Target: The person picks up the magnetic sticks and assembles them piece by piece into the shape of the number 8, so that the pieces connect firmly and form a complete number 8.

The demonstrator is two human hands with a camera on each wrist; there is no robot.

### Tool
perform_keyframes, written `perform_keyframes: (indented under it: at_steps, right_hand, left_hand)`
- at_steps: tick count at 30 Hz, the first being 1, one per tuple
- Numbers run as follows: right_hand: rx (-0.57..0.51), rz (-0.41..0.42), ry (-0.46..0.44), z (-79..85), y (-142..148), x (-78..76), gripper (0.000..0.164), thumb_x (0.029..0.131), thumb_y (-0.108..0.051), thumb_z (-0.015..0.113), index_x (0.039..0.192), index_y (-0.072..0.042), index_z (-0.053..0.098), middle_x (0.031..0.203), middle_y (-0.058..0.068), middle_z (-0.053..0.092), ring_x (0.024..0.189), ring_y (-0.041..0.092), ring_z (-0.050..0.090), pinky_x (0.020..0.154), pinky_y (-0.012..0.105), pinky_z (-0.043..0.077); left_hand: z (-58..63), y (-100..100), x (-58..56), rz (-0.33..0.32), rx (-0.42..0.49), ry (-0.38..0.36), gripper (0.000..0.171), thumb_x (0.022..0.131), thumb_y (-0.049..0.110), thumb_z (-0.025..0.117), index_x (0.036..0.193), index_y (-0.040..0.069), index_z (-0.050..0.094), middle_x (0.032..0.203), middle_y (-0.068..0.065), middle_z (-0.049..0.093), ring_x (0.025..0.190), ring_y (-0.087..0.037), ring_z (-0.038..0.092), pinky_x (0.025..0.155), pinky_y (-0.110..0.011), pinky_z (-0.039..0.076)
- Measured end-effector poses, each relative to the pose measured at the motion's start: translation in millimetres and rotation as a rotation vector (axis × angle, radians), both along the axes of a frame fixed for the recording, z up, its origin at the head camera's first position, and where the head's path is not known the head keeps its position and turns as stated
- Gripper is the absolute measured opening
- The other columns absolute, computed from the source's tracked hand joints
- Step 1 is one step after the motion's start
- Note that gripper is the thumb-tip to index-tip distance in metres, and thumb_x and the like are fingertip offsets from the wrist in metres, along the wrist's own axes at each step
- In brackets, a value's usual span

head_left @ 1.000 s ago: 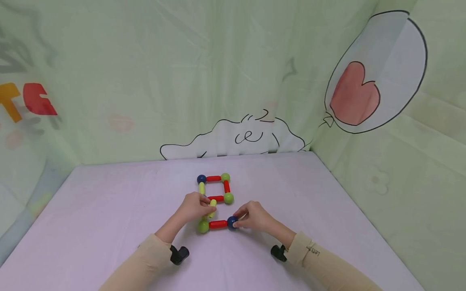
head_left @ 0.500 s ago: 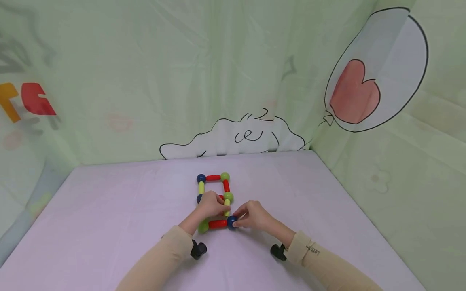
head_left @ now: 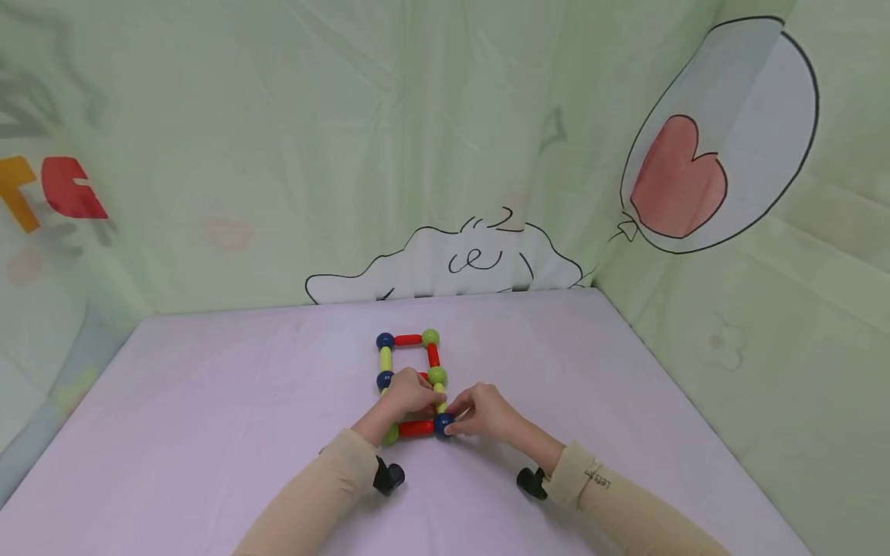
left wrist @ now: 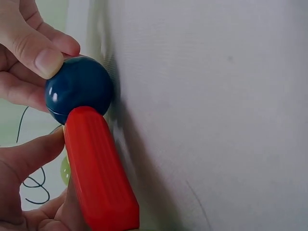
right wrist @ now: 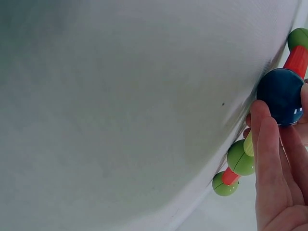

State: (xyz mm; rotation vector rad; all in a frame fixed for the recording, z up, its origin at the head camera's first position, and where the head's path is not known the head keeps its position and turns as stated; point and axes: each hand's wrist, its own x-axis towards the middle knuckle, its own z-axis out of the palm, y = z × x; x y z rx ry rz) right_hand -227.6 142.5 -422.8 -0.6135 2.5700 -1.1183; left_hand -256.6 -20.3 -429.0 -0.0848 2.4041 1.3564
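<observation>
In the head view my left hand (head_left: 412, 392) pinches a yellow rod (head_left: 440, 388) upright along the right side of a figure made of balls and rods. The rod spans from a green ball (head_left: 436, 375) down to a blue ball (head_left: 443, 425). My right hand (head_left: 484, 413) grips that blue ball between thumb and fingers from the right. A red rod (left wrist: 101, 168) joins the blue ball in the left wrist view. At the red rod's far end sits another green ball (head_left: 391, 435), partly behind my left forearm. My left hand covers part of the lower square.
Beyond my hands, the figure's upper square has a blue ball (head_left: 385, 340), a green ball (head_left: 430, 337), red rods (head_left: 408, 340) and a yellow rod (head_left: 385, 360). It lies flat on a pale cloth-covered table (head_left: 229, 401). Printed curtains (head_left: 278, 154) stand behind.
My left hand has carried the yellow rod from the lower square's left side to its right side, between the green and blue balls. My right hand has stayed on the blue ball.
</observation>
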Motion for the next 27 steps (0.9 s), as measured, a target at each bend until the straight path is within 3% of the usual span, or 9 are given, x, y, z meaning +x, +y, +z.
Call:
perform_keyframes:
  at_steps: [5, 9, 13, 16, 20, 27]
  right_hand:
    - [0.003, -0.004, 0.001, -0.4, 0.2, -0.2, 0.021, 0.071, -0.003, 0.076, 0.090, 0.004, 0.069, 0.081, 0.010, 0.068, 0.067, 0.015, 0.064, 0.058, 0.023, 0.051]
    - [0.005, -0.008, -0.003, -0.8, 0.0, -0.3, 0.021, 0.071, -0.003, 0.076, 0.090, 0.003, 0.070, 0.081, 0.010, 0.068, 0.068, 0.015, 0.063, 0.058, 0.023, 0.051]
    - [0.000, -0.008, -0.006, -1.0, -0.4, -0.4, 0.021, 0.071, -0.003, 0.076, 0.090, 0.004, 0.069, 0.082, 0.010, 0.068, 0.068, 0.015, 0.064, 0.059, 0.023, 0.051]
    - [-0.005, -0.009, -0.013, -0.8, -0.6, 0.0, 0.020, 0.072, -0.003, 0.076, 0.090, 0.004, 0.070, 0.082, 0.010, 0.068, 0.068, 0.015, 0.064, 0.059, 0.023, 0.052]
    - [-0.004, -0.019, -0.023, -0.3, -0.8, 0.5, 0.021, 0.071, -0.003, 0.076, 0.090, 0.003, 0.070, 0.082, 0.009, 0.068, 0.067, 0.014, 0.062, 0.059, 0.023, 0.051]
    - [0.002, -0.034, -0.036, 1.7, -2.3, 1.0, 0.022, 0.071, -0.004, 0.076, 0.092, 0.002, 0.070, 0.083, 0.008, 0.067, 0.066, 0.014, 0.061, 0.059, 0.023, 0.051]
  left_hand:
    - [0.2, 1.0, 1.3, 0.011, 0.001, 0.002, 0.024, 0.079, 0.018, 0.073, 0.084, 0.000, 0.059, 0.072, -0.009, 0.057, 0.059, -0.014, 0.060, 0.060, -0.020, 0.049]
    - [-0.3, -0.3, 1.9, -0.020, -0.029, 0.029, 0.024, 0.079, 0.021, 0.072, 0.081, 0.000, 0.062, 0.068, -0.007, 0.057, 0.059, -0.014, 0.057, 0.056, -0.019, 0.045]
    - [-0.6, -5.1, 3.4, -0.099, -0.089, 0.109, 0.022, 0.079, 0.023, 0.071, 0.079, 0.001, 0.068, 0.064, -0.004, 0.057, 0.059, -0.014, 0.052, 0.052, -0.020, 0.040]
    - [2.1, -10.2, 6.7, -0.136, -0.112, 0.171, 0.021, 0.080, 0.021, 0.071, 0.083, 0.001, 0.068, 0.068, -0.004, 0.057, 0.061, -0.014, 0.052, 0.054, -0.021, 0.042]
    - [8.2, -19.4, 13.1, -0.146, -0.140, 0.243, 0.018, 0.079, 0.017, 0.072, 0.086, 0.002, 0.065, 0.072, -0.003, 0.056, 0.063, -0.015, 0.051, 0.057, -0.023, 0.046]
    - [13.8, -44.2, 29.7, -0.185, -0.228, 0.318, 0.017, 0.076, 0.020, 0.075, 0.077, 0.009, 0.062, 0.066, 0.000, 0.054, 0.060, -0.014, 0.050, 0.054, -0.023, 0.045]
